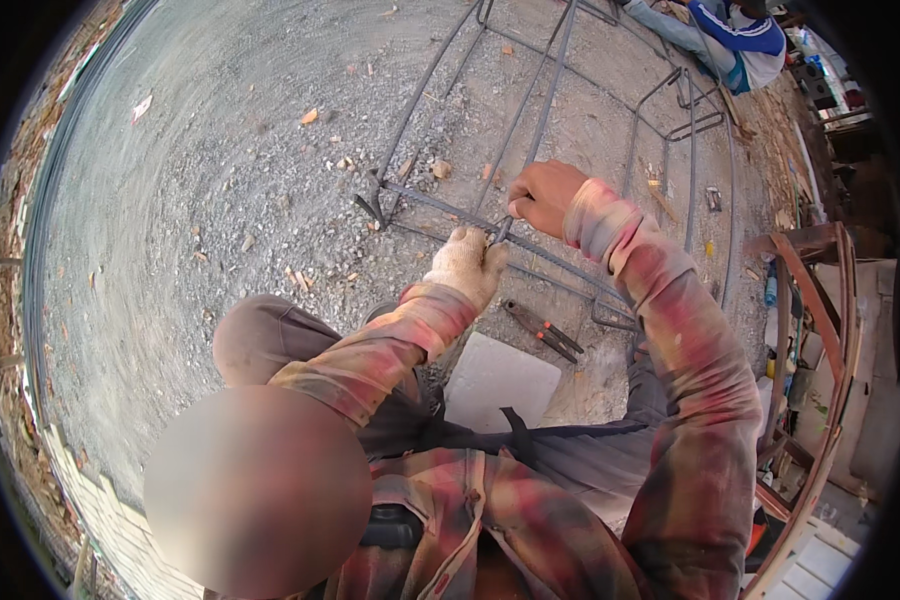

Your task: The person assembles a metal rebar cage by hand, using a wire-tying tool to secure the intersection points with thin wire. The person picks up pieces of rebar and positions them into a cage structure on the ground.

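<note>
Left hand (pixel 467 266) grips the frame (pixel 450 208); at its two o'clock, right hand (pixel 550 196) curls its fingers, hold unclear!

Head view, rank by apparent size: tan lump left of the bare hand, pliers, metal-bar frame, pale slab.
1. Metal-bar frame, running past the top edge
2. Pale slab
3. Pliers
4. Tan lump

Grey gravel ground (pixel 200 180) spreads under even daylight, scattered with small stones (pixel 441 169) and orange-brown chips (pixel 310 116). A reddish-brown angular frame (pixel 810 300) stands toward the right edge, with mixed clutter (pixel 771 291) beside it. Pale slats (pixel 100 515) line the lower left rim; whitish boards (pixel 825 555) show at lower right
</note>
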A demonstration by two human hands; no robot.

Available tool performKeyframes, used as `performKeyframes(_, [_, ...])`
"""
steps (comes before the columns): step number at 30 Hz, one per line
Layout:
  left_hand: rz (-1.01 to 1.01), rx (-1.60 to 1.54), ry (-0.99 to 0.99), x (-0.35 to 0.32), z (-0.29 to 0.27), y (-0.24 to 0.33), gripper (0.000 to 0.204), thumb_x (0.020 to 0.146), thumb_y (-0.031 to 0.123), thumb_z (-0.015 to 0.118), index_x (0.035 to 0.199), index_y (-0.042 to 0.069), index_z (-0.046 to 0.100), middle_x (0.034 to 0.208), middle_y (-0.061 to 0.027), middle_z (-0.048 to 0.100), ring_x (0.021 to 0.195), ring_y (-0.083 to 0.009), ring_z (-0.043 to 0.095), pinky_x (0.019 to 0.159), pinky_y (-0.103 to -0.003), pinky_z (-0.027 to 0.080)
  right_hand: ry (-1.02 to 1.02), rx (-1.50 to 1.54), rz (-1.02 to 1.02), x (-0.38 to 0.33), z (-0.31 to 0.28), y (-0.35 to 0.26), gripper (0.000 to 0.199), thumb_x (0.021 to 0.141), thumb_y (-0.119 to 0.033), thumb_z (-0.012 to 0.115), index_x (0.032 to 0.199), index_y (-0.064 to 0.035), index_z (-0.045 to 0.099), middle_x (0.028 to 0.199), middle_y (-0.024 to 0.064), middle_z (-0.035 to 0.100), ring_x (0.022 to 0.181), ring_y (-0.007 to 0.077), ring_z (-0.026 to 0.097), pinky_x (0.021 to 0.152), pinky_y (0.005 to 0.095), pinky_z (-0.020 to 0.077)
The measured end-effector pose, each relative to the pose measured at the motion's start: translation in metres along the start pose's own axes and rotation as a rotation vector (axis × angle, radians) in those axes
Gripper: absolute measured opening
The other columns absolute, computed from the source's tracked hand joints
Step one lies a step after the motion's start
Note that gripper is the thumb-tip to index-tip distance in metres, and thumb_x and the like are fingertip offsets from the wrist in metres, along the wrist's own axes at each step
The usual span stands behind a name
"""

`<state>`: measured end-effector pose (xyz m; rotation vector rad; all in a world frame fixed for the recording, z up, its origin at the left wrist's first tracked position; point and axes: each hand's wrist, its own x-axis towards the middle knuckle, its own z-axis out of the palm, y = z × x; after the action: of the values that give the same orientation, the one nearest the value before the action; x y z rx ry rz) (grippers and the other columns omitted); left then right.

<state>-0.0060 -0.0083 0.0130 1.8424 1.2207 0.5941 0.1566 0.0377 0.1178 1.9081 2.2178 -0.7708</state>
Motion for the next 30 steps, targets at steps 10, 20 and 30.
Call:
performKeyframes(10, [0.091, 0.029, -0.102, 0.005, 0.005, -0.015, 0.028, 0.084, 0.029, 0.054, 0.083, 0.002, 0.050, 0.084, -0.0232, 0.053, 0.081, -0.0451, 0.051, 0.066, -0.049, 0.042, 0.169, 0.150, 0.292, -0.034, 0.036, -0.029, 0.019, 0.075, -0.019, 0.055, 0.078, -0.0030, 0.065, 0.077, 0.0200, 0.063, 0.079, 0.0375, 0.061, 0.073, 0.0432, 0.0475])
performKeyframes(20, [-0.026, -0.076, -0.110, 0.005, 0.009, -0.015, 0.035, 0.085, 0.033, 0.057, 0.073, 0.002, 0.046, 0.065, -0.0171, 0.056, 0.062, -0.0355, 0.057, 0.058, -0.039, 0.044, 0.345, 0.260, 0.359, -0.038, 0.029, -0.018, 0.018, 0.076, -0.018, 0.054, 0.078, -0.0038, 0.065, 0.080, 0.0182, 0.064, 0.082, 0.0366, 0.061, 0.074, 0.0434, 0.0479])
performKeyframes(30, [-0.066, -0.112, -0.175, 0.004, -0.004, -0.008, 0.030, 0.084, 0.031, 0.057, 0.075, 0.003, 0.050, 0.067, -0.0176, 0.058, 0.064, -0.0343, 0.060, 0.057, -0.040, 0.045, 0.266, 0.254, 0.281, -0.054, 0.051, -0.030, 0.017, 0.078, -0.016, 0.053, 0.078, -0.0044, 0.064, 0.079, 0.0175, 0.064, 0.082, 0.0359, 0.061, 0.074, 0.0428, 0.0474])
